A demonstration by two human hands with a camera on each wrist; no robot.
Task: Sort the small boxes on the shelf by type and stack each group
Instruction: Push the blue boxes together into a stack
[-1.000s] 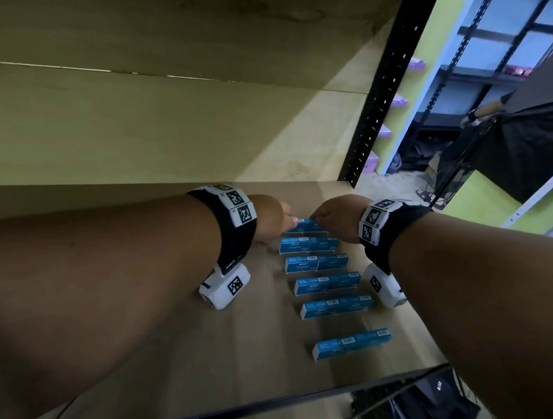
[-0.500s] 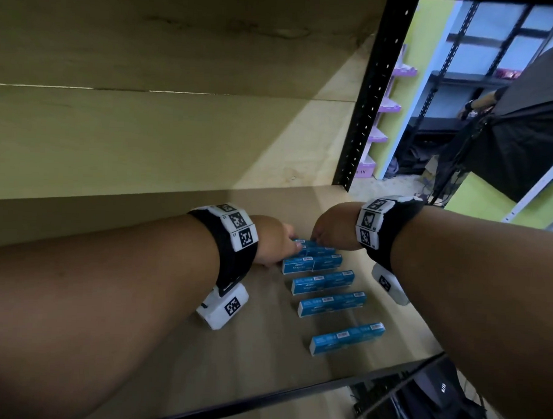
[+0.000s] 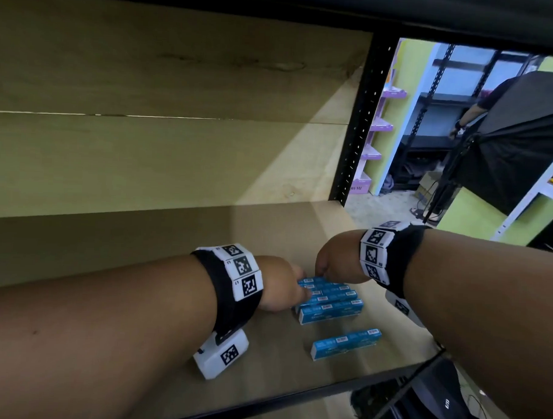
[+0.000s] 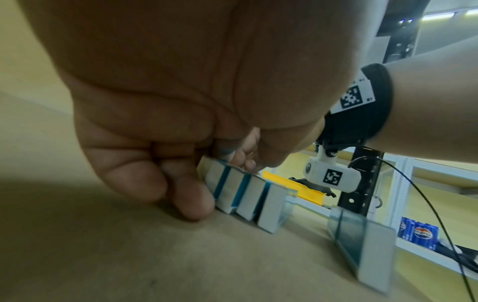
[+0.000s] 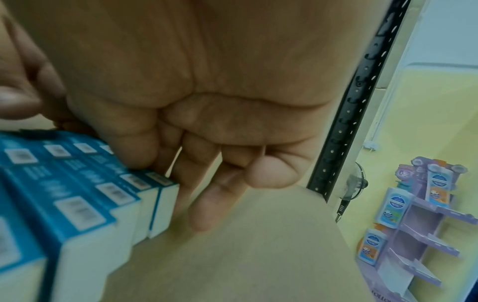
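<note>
On the flat tan wooden shelf (image 3: pixel 157 299), a bunch of long thin blue card boxes (image 3: pixel 328 298) sits pressed side by side, towards the right and a bit far in. One more long blue card box (image 3: pixel 347 343) lies alone, nearer the front edge and apart from the bunch.

The left hand (image 3: pixel 280 284) is at the left end of the bunch. Its fingers (image 4: pixel 181 196) are curled and push on the box ends, with the tips down on the shelf. The right hand (image 3: pixel 338 262) is at the far side of the bunch. Its fingers (image 5: pixel 207 196) are bent down behind the farthest box, so it cups the row but does not lift it.

I think the step is to squeeze the boxes into one tidy group, ready to stack. To do it well, push with both hands together, slowly and evenly, so no box pops up or tips over. Keep the ends lined up. Then pull the lone box in too.
</note>
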